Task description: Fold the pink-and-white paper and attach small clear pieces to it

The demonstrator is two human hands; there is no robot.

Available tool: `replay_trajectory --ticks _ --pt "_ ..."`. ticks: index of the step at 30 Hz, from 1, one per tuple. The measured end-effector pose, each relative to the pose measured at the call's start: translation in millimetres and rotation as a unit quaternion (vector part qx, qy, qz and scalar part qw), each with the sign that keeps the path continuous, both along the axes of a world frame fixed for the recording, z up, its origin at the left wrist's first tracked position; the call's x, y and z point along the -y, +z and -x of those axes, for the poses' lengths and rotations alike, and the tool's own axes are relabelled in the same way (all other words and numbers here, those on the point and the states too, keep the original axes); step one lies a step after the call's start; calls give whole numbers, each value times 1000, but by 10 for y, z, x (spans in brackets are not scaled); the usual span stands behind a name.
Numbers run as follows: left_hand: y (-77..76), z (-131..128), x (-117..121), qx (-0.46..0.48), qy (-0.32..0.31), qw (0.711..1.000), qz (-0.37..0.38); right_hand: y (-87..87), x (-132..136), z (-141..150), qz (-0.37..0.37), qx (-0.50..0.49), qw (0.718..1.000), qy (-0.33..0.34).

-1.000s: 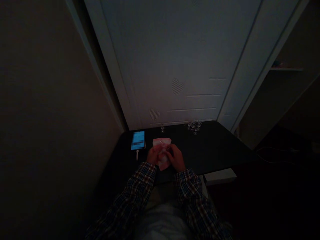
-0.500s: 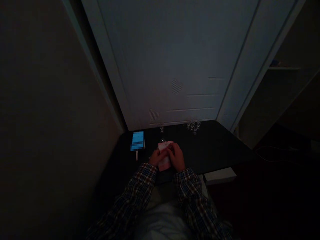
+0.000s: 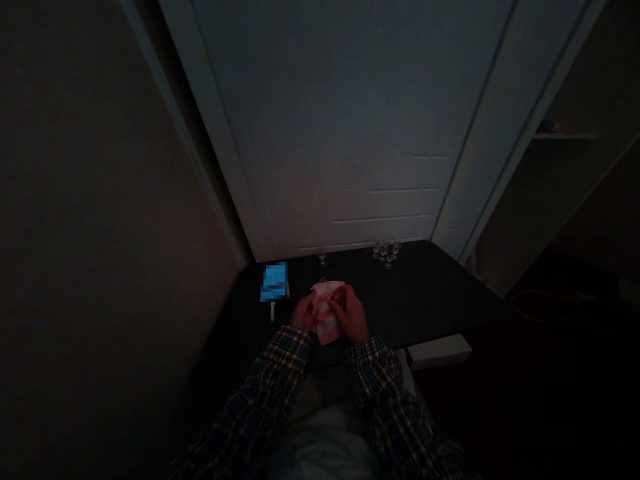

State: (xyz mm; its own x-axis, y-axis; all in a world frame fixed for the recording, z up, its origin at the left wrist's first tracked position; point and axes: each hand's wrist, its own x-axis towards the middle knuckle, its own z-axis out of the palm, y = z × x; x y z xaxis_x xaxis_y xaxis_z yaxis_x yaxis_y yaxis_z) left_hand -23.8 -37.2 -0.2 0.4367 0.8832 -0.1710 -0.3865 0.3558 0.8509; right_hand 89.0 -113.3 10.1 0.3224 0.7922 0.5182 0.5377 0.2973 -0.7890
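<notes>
A pink and white cloth (image 3: 328, 331) is spread between my two hands, just above the near part of the dark table (image 3: 425, 293). My left hand (image 3: 303, 313) grips the cloth's left side, with the fingers partly behind it. At the cloth's right side, my right hand (image 3: 353, 315) is closed, thumb and fingers pinching what looks like a small glass (image 3: 340, 294) against the cloth; the dim light blurs its outline. A clear thing (image 3: 323, 281) shows just beyond the cloth's far edge, mostly hidden.
One small stemmed glass (image 3: 323, 257) stands at the table's back edge, and several more stemmed glasses (image 3: 386, 253) cluster to its right. On the left lies a lit blue screen (image 3: 275, 282) with a white cable (image 3: 273, 311). A white panelled door (image 3: 320, 120) rises behind. A white box-like thing (image 3: 440, 351) juts below the front edge.
The cloth is spread wider, and my left hand has shifted slightly left and down. A round, glassy shape now shows at my right fingertips. The glasses behind stay put.
</notes>
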Motion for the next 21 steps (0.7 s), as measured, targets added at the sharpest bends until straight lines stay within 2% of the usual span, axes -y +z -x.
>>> replay_trajectory --ticks 5,9,12,17,21 --pt "-85 0 -24 -59 29 995 -79 -2 3 -3 15 16 1000 3" --pt "-67 0 -9 -95 18 985 -144 -19 8 -19 18 45 999 20" --pt "-48 1 4 -89 27 980 -177 -25 12 -21 14 76 996 39" --pt "-59 -3 -8 -49 37 981 -186 31 36 3 -5 92 994 61" --pt "-71 -5 -18 -45 32 987 -154 100 60 25 -32 80 993 78"
